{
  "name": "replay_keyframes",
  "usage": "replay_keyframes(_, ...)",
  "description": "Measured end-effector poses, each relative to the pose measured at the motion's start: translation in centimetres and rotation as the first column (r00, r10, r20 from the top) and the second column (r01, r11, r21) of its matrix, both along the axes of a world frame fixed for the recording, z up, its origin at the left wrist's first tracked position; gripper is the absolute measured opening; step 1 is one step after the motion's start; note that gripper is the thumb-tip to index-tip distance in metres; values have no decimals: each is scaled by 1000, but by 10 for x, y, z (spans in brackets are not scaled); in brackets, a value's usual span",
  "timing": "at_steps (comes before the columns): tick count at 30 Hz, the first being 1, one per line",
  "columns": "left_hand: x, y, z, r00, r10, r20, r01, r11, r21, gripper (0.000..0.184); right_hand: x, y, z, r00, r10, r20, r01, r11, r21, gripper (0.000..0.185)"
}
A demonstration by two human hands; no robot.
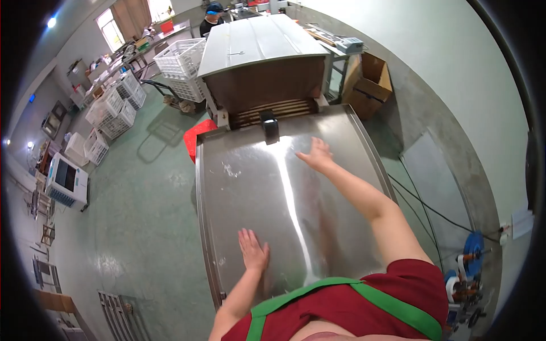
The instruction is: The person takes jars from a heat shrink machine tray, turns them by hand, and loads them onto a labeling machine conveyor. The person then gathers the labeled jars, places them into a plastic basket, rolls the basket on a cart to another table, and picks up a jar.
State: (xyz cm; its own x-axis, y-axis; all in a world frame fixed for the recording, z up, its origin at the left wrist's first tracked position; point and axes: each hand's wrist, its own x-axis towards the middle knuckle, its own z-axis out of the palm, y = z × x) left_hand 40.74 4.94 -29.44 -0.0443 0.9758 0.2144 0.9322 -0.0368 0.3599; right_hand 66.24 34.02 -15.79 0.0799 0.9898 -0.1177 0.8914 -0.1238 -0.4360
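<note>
Before me lies a wide, shiny metal table (239, 193) with raised side rims. My left hand (254, 250) is open over its near left part, fingers stretched away from me; whether the palm touches the metal I cannot tell. Farther out, my right hand (317, 155) is spread near the table's far end, holding nothing. To the left of that hand stands a small black block-like object (269, 126) with a shiny face, by the machine opening. Slatted bars or rollers (242, 119) show under the dark flap (261, 90) of the hooded machine (261, 42).
A red object (197, 138) sits beyond the table's left rim. White plastic crates (181, 59) stand on a trolley behind it. At right are a cardboard box (369, 85) and black cables (426, 209). A person (212, 20) is behind the machine.
</note>
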Motion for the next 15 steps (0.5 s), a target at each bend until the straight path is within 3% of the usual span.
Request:
replay_keyframes(5,0,-2,-3,997,-12,82,13,1000,-6,79,-109,131,-1,995,-88,52,88,996,-12,101)
replay_keyframes(11,0,0,-5,998,22,67,-18,998,-58,78,-172,202,-37,973,-100,207,105,994,-14,100)
replay_keyframes(14,0,0,-2,998,28,63,-22,995,-97,76,-183,216,-57,963,-142,229,147,989,-7,88)
replay_keyframes(15,-1,1,-1,998,26,57,-20,994,-111,76,-185,225,-75,929,-189,319,175,982,72,74)
